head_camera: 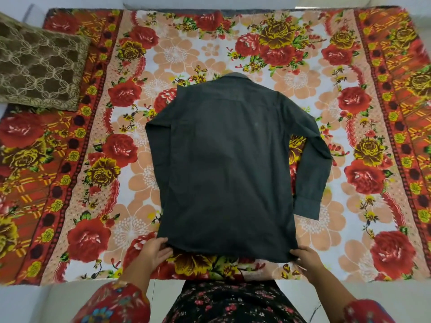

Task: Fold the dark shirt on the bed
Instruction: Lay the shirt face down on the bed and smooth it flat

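The shirt [224,164] lies centred on the sheet [210,54], with a cushion [39,68] seemingly overlapping its far-left corner.

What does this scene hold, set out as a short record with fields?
Garment: dark long-sleeved collared cloth shirt, flat, back up, collar away from the person
Left hand: pinches the hem's left corner
Right hand: pinches the hem's right corner
Sleeve: right one lies beside the body, cuff showing
Surface: red and peach floral bedsheet
Also: brown lattice-patterned cushion, far left
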